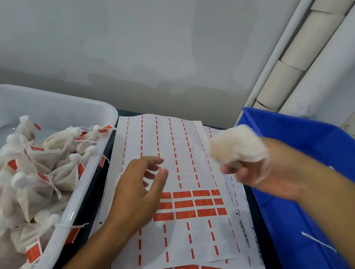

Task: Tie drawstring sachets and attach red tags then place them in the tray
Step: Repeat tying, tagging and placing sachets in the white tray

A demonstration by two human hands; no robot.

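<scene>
Sachet [239,147], untied and blurred, is gripped in the right hand [263,170] above the blue bin's [307,226] left rim. The left hand [141,187] hovers loosely spread, empty, over the tag sheet [176,156], probably ready to take it. Finished sachets [30,173] fill the white tray [75,206] at the counter's left.

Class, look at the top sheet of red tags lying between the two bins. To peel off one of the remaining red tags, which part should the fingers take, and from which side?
Take a corner of a tag at the end of the red tags left on the sheet, coming from the right. That side borders already peeled backing and lies clear, while the left hand hovers over the block's left end.
</scene>
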